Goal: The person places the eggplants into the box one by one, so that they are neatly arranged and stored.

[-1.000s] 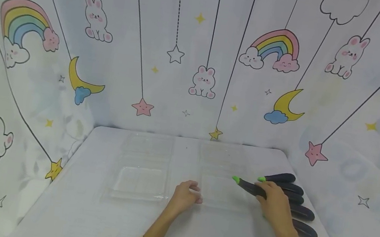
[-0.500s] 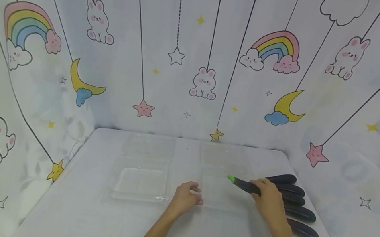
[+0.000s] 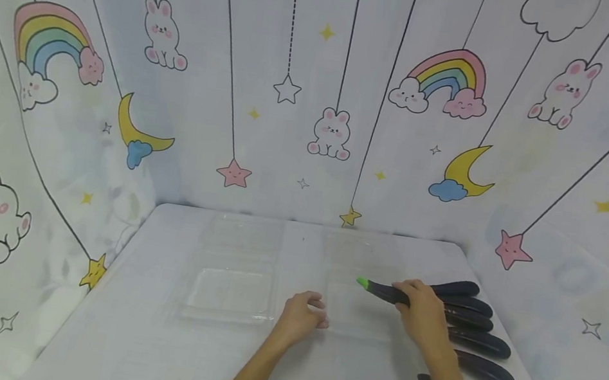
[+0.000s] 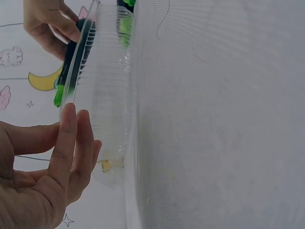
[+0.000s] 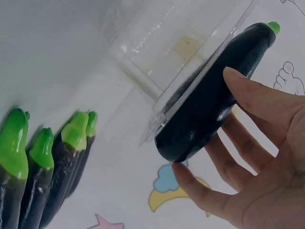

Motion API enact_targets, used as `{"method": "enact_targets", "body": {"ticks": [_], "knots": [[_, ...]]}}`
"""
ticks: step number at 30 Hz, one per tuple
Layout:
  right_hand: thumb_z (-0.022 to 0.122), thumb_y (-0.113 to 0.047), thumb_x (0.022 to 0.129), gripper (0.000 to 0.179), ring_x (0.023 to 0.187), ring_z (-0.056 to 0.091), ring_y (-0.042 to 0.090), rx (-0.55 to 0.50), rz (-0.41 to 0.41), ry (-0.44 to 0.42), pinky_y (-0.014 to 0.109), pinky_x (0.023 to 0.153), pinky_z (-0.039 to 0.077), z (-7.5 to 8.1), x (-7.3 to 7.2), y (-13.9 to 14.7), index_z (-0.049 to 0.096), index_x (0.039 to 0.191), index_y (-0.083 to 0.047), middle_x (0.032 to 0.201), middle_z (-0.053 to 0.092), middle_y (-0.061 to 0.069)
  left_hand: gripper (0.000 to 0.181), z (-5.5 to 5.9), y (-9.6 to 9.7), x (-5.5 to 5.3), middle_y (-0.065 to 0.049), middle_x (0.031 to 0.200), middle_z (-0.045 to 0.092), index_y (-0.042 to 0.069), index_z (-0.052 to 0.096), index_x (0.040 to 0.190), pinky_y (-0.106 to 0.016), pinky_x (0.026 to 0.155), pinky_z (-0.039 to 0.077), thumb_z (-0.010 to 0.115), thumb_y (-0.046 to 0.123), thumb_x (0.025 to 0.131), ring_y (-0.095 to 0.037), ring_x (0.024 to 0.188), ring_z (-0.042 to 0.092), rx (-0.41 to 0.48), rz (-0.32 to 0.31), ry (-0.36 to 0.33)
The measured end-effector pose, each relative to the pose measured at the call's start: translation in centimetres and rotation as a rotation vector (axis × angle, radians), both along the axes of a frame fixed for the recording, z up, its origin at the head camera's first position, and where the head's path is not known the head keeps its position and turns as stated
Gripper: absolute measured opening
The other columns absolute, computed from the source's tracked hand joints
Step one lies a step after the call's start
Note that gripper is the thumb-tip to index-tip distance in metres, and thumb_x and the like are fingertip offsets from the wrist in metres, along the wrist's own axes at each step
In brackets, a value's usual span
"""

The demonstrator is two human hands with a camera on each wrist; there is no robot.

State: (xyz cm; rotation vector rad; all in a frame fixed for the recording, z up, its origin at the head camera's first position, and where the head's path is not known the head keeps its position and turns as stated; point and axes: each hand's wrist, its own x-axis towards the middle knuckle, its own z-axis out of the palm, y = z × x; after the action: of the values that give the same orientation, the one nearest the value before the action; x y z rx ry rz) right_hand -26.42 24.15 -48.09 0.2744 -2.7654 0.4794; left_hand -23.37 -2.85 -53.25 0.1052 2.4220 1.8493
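An eggplant point(image 3: 382, 292) with a bright green stem end is held in my right hand point(image 3: 424, 316), tilted over the right clear plastic container point(image 3: 355, 335). In the right wrist view, thumb and fingers span the dark eggplant point(image 5: 209, 98), which overlaps the container's rim point(image 5: 178, 78). My left hand point(image 3: 301, 318) is at the left side of that container. The left wrist view shows its thumb and index finger point(image 4: 66, 126) pinching the rim. Several other eggplants point(image 3: 478, 342) lie in a row to the right of my right hand, green ends toward the container.
A second clear plastic container point(image 3: 228, 317) sits to the left, its clear lid point(image 3: 242, 233) folded back behind it. A patterned cloth point(image 3: 207, 92) rises behind the white table point(image 3: 159, 351) and along both sides.
My right hand has carried the eggplant leftward from the row, over the right container. The left hand has stayed at the container's side.
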Motion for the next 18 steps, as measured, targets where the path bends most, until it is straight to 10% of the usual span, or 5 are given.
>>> {"method": "enact_targets", "body": {"ticks": [18], "knots": [[0.083, 0.006, 0.080, 0.042, 0.109, 0.065, 0.043, 0.004, 0.068, -0.021, 0.058, 0.092, 0.053, -0.7, -2.3, -2.0, 0.075, 0.121, -0.001, 0.119, 0.070, 0.021, 0.050, -0.2, 0.0, -0.3, -0.014, 0.120, 0.072, -0.007, 0.059, 0.139, -0.038, 0.077, 0.060, 0.073, 0.007, 0.093, -0.010, 0.080, 0.073, -0.005, 0.011, -0.009]]}}
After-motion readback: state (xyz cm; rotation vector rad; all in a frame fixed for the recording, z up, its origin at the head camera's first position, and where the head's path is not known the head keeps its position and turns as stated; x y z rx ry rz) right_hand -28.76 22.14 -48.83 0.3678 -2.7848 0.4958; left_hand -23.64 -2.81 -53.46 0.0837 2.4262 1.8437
